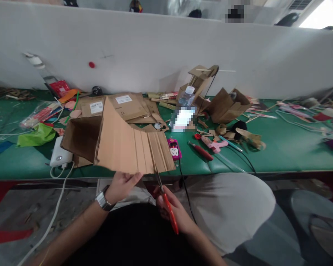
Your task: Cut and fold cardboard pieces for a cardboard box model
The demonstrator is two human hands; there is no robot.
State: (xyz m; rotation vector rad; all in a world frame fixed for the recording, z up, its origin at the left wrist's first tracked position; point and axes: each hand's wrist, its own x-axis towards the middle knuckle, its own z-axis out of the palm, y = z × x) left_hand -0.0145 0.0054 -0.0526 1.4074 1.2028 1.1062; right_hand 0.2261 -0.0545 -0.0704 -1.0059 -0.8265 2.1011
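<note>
A piece of corrugated cardboard [122, 144] with a curved upper edge and several fold lines spans the front of the table. My left hand [123, 186] pinches its lower edge, thumb on top. In my right hand [170, 205] is a pair of scissors [170, 212] with red handles. Their blades point up and meet the cardboard's lower edge near the right-hand strip, where a dark slit runs upward. Left of the sheet, an open cardboard box [81, 136] shows its dark inside; whether the two are joined I cannot tell.
On the green table [280, 147] lie a pink glue gun [215, 143], a red-handled tool [201, 150] and a pink power socket [174, 149] with a black cable. A water bottle [187, 98], a bright phone screen [184, 119] and a paper bag [229, 105] stand behind. A white adapter [61, 151] sits left.
</note>
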